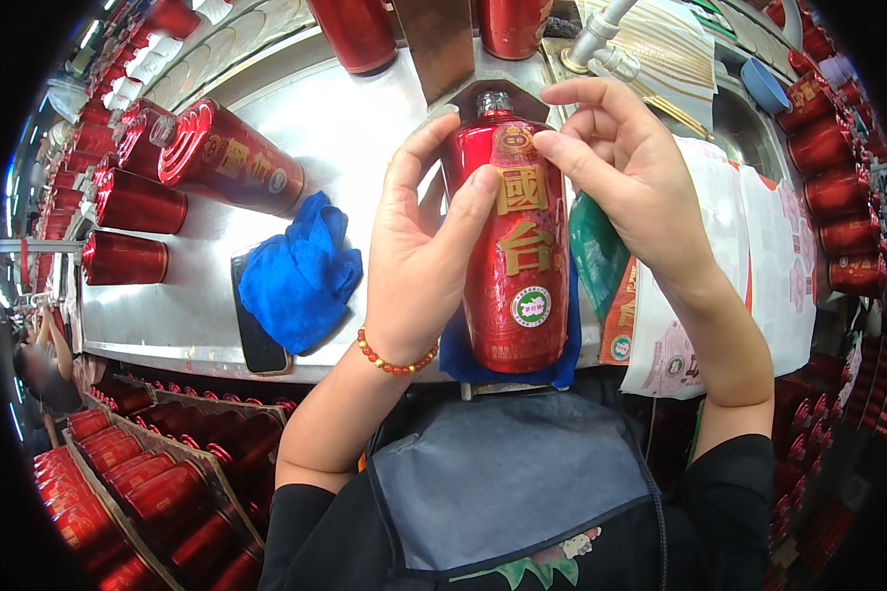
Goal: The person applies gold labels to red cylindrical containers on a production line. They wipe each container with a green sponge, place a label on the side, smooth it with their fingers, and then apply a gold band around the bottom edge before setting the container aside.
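A red bottle (518, 317) with raised gold characters, a round green-and-white sticker and an uncapped neck lies in front of me, neck pointing away, on a blue cloth (456, 353). My left hand (429, 222) grips its left side, thumb laid across the front and fingers round the far shoulder. By the bottle's upper right, my right hand (626, 163) has its thumb tip at the emblem near the shoulder. Its index finger stretches above the thumb with a gap between them, and the other fingers are bent. I see nothing held in it.
To the left are several red bottles (237, 163), a bunched blue cloth (304, 276) and a phone (261, 333) partly under it. Printed sheets (715, 286) and a green bag (594, 251) lie to the right. Bottle-filled crates (158, 473) stand below the metal table.
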Tool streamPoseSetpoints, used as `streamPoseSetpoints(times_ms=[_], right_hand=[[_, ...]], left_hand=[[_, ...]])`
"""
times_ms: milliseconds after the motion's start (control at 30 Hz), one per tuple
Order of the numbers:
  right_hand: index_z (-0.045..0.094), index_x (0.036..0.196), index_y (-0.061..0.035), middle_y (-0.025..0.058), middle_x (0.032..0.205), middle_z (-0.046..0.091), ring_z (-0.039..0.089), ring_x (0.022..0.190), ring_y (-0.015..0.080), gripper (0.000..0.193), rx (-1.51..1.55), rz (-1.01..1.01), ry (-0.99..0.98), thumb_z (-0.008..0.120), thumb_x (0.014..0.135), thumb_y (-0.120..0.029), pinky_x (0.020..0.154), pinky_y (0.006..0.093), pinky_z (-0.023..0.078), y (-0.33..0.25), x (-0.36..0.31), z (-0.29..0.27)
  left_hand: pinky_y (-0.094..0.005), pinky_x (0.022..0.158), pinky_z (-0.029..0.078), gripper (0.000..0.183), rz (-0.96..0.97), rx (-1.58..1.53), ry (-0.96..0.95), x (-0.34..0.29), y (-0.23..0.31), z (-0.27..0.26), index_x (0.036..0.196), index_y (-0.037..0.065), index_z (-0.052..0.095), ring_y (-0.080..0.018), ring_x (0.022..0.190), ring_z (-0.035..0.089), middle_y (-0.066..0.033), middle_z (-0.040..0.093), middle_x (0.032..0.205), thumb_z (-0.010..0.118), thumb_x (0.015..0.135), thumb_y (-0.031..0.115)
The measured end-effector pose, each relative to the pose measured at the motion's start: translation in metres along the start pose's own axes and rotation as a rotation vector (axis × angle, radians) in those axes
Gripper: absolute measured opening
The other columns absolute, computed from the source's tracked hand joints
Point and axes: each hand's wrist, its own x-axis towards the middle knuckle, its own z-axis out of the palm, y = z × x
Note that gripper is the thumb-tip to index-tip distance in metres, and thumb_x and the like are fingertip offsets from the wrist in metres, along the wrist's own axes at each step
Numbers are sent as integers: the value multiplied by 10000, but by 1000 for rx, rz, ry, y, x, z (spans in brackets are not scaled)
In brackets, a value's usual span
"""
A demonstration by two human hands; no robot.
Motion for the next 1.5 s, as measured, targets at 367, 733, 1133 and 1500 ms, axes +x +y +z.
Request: streamPoseSetpoints(times_ms=[367,733,1133,1500], right_hand=[[527,1339,16,-34,884,500,565,714,2,521,134,61,-40,782,892,-62,648,144,467,10,-11,1],[559,1306,49,-38,817,540,567,760,33,460,119,92,-38,756,927,-123,711,183,474,5,-2,-4],[603,1294,14,-67,785,526,523,762,16,409,82,87,-38,736,947,-157,717,173,427,10,4,-2],[599,1268,45,-59,753,524,546,755,30,462,85,56,-54,784,914,-187,692,183,446,13,6,-3]], left_hand=[[-324,1002,521,544,-55,-41,-20,4,-1,2,1458,33,387,-188,1232,572,-133,508,1390,664,993,89],[-307,980,526,418,-134,-196,30,11,0,-3,1377,20,455,-151,1156,602,-109,574,1292,639,1016,123],[-270,912,548,352,-126,-154,46,17,-2,5,1295,22,492,-133,1089,620,-96,589,1235,657,1010,146],[-268,939,532,323,-129,-198,33,16,-3,1,1292,30,507,-126,1108,607,-90,592,1242,633,1027,165]])
